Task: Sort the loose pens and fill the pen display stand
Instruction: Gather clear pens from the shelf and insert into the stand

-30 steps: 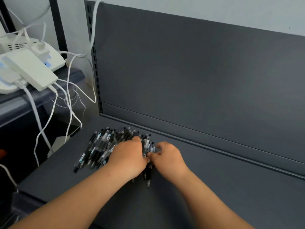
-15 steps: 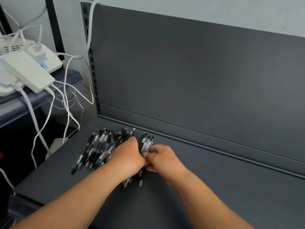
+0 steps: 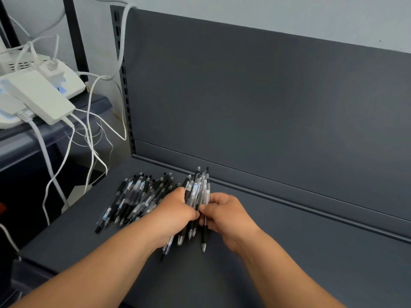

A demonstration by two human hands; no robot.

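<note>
1. Together, a bunch (image 3: 197,190) of pens is gripped by both hands: the left hand (image 3: 178,211) is curled round its left side, and its right side is pinched by the right hand (image 3: 226,215).
2. The bunch is held over the shelf (image 3: 289,252), tips toward the person.
3. A loose pile (image 3: 133,198) of pens is spread just left.
4. White cables (image 3: 89,130) are hung beyond the shelf's left edge.

Glossy clear + blk plastic pens (image 3: 138,196); smooth matt dk-grey metal shelf (image 3: 289,274); white matt plastic adapter (image 3: 42,96).
</note>
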